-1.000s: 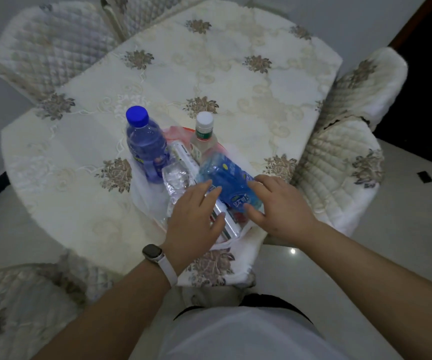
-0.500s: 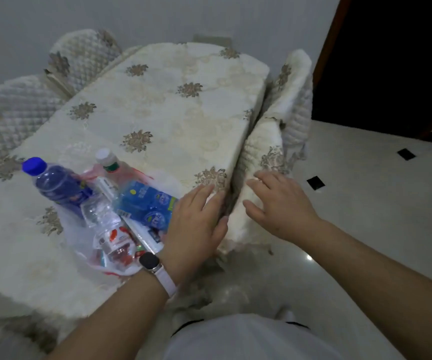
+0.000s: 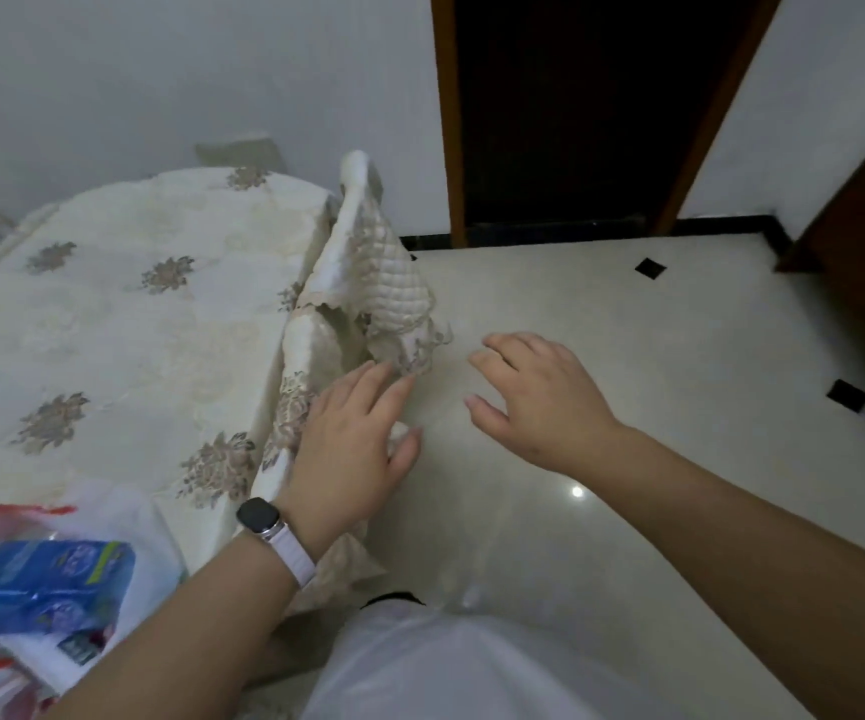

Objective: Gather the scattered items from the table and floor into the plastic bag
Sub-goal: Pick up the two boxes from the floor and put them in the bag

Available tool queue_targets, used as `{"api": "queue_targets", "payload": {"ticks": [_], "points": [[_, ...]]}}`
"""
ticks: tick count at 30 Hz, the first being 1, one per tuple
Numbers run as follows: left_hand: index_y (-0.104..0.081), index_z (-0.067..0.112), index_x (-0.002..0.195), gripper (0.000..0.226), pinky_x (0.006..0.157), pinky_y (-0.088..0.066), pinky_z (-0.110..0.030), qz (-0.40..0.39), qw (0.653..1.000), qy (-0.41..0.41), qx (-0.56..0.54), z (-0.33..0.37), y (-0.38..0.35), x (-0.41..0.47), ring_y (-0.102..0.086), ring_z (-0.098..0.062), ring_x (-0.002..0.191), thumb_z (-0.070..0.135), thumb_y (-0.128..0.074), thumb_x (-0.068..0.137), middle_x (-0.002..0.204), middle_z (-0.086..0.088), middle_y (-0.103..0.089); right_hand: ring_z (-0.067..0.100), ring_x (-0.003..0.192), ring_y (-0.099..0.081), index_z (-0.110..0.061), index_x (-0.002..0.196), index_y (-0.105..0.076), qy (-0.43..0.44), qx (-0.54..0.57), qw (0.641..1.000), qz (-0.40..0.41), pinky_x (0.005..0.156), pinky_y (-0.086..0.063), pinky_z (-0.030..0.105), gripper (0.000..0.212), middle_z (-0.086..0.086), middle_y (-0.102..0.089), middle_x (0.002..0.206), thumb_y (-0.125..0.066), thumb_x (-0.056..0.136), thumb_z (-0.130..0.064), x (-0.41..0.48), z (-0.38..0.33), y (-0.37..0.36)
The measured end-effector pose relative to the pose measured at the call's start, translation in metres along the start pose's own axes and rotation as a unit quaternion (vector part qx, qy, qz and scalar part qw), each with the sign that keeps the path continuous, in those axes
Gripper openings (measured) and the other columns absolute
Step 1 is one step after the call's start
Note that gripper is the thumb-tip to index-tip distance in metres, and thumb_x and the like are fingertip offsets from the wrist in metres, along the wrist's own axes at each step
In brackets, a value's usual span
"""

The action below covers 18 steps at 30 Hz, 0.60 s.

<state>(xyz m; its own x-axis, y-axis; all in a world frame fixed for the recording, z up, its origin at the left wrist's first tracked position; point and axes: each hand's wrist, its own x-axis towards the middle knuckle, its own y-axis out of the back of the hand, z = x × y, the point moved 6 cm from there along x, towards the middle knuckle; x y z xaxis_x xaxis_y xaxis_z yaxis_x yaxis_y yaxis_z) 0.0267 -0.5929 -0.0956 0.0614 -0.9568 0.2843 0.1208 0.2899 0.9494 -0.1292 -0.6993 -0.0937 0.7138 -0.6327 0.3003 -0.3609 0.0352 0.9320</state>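
We're facing off the tabletop [image 3: 108, 324] edge toward the tiled floor [image 3: 654, 407], probably scanning for the floor items. None are showing in the stretch we're seeing, only dark inset tiles, a lamp glare and a dark doorway [image 3: 576, 111] beyond.

Left hand [image 3: 352, 452]: fingers are lying straight and a little spread, gripping nothing. It's hovering in front of the hanging cloth edge, just below the quilted chair cover [image 3: 383, 272]. We can't tell whether it's touching the fabric. Smartwatch [image 3: 260, 516] is sitting on that wrist.

Right hand [image 3: 534, 402]: palm down, fingers loosely curved and spread, holding nothing, hanging over bare floor apart from the chair.

Both hands being free and held forward reads as us setting up for a low pick, not carrying anything.

Plastic bag [image 3: 124, 517] is lying on the near corner of the tabletop, lower left, just beside the left forearm, slumped and translucent with red print. Blue pack [image 3: 41, 579] is lying with it, and whether it's fully inside we can't tell. Parking the bag there is likely giving us a fixed drop point and two free hands.

Risk as we're judging it: the bag is sitting close to the edge and the forearm, so a careless swing could be dragging it off
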Motion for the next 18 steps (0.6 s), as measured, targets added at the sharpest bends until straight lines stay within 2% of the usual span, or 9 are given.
{"api": "queue_targets", "payload": {"ticks": [9,18], "points": [[-0.060,0.014,0.131,0.050,0.100,-0.043,-0.046,-0.002,0.997,-0.072,-0.016,0.003,-0.069,0.127,-0.052,-0.033,0.128,0.039,-0.058,0.088,0.140,-0.010,-0.056,0.031,0.111,-0.058,-0.012,0.116,-0.066,-0.029,-0.035,0.999,-0.004,0.089,-0.046,0.043,0.047,0.009,-0.063,0.124,-0.050,0.087,-0.045,0.053,0.092,-0.018],[-0.058,0.015,0.134,0.050,0.104,-0.040,-0.046,-0.001,0.995,-0.085,-0.049,-0.048,-0.126,0.296,-0.050,-0.032,0.130,0.039,-0.056,0.091,0.140,-0.010,-0.056,0.028,0.115,-0.056,-0.014,0.121,-0.063,-0.040,-0.073,0.994,-0.073,0.091,-0.044,0.042,0.048,0.006,-0.062,0.125,-0.045,0.090,-0.046,0.194,0.187,-0.048]]}}
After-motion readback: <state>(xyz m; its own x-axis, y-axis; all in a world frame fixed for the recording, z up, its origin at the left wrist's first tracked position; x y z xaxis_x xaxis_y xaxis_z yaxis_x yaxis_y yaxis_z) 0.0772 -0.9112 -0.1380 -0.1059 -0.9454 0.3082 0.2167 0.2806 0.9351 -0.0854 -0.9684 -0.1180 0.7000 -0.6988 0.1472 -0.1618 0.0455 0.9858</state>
